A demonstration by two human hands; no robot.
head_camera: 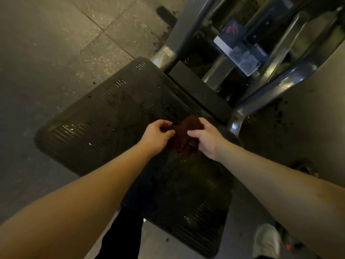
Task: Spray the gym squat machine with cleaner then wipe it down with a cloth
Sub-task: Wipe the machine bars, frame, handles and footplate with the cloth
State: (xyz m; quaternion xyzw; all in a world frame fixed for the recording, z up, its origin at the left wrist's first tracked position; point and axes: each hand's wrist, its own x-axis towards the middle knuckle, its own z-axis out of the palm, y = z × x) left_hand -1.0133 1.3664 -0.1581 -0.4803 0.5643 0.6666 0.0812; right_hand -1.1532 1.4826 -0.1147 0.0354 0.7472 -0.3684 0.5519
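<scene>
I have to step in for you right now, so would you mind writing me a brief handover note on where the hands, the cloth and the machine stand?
Left hand: pinching one side of the dark red cloth.
Right hand: gripping the cloth's other side, so it is bunched between both hands above the ribbed black footplate.
No spray bottle is in view.
Done: the footplate shows glinting wet spots, so it looks sprayed already.
Left: wipe the footplate, then the metal frame behind it; I cannot tell whether the frame has been sprayed.
</scene>
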